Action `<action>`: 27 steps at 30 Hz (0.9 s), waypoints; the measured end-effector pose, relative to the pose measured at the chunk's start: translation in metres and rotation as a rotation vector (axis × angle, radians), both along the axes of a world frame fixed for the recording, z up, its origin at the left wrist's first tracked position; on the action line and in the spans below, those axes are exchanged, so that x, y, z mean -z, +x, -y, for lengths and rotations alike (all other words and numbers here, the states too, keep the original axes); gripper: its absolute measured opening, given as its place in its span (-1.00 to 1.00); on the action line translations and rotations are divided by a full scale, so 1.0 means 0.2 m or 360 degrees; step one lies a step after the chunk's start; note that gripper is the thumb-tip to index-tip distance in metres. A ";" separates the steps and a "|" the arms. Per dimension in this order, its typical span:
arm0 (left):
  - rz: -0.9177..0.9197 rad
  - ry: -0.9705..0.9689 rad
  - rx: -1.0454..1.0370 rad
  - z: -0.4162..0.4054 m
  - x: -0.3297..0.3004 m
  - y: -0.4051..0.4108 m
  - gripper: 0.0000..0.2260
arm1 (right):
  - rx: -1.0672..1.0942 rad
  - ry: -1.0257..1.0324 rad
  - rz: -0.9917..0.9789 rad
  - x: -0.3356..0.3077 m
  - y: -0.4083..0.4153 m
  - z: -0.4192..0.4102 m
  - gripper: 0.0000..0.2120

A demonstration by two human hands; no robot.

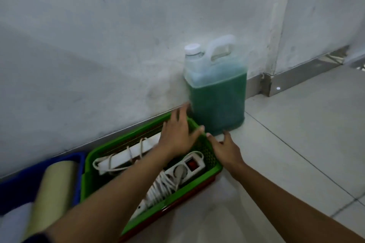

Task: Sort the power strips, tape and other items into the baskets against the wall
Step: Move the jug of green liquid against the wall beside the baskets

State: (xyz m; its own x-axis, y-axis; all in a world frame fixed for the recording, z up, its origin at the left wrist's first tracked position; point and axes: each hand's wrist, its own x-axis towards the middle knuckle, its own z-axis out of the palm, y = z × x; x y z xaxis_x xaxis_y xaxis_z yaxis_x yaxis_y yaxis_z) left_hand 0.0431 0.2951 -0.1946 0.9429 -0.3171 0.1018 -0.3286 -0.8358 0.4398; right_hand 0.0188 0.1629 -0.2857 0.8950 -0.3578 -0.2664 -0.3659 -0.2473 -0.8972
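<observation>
Floor level, against a scuffed white wall (pixel 98 45). Green basket (pixel 214 167) sits on the tiled floor (pixel 286 154), its long side parallel to the wall. A dark red edge shows beneath its near rim; cannot tell what that is.

Inside the green basket: two white power strips. One power strip (pixel 126 156) lies along the far side, its cord looped around the body. The second power strip (pixel 189 167) lies nearer, red switch at its right end, coiled white cord bunched toward the near rim.

Left hand (pixel 177 134) reaches over the basket's far right corner, fingers spread and nearly straight, palm down, holding nothing. Fingertips blurred near the wall's base. Whether the palm touches the rim, cannot tell.

Right hand (pixel 225 146) is just outside the basket's right end, fingers splayed and open, gripping nothing. Thumb lies beside the basket's right wall; fingertips sit at the base of the jug. Contact with either is unclear.

Translucent jug (pixel 216 89), white cap, moulded handle, mostly filled with green liquid, stands upright against the wall, just right of the basket and just beyond both hands.

Left of the green basket, a blue basket (pixel 23 181) holds a pale yellowish roll (pixel 53 187), likely tape; a whitish roll beside it is cut off by the frame edge.
</observation>
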 end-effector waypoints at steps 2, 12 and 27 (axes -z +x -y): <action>0.0012 0.0443 0.0125 -0.24 0.13 -0.20 -0.34 | 0.0012 -0.0134 0.0044 -0.02 -0.10 -0.06 -0.28; 0.0187 0.1170 0.0161 -1.15 0.20 -0.80 -0.44 | -0.0762 -0.1399 0.0576 -0.21 -0.41 -0.62 -0.37; 0.0146 0.1062 -0.0126 -1.61 0.37 -1.15 -0.34 | -0.1311 -0.2300 0.0303 -0.11 -0.56 -0.72 -0.45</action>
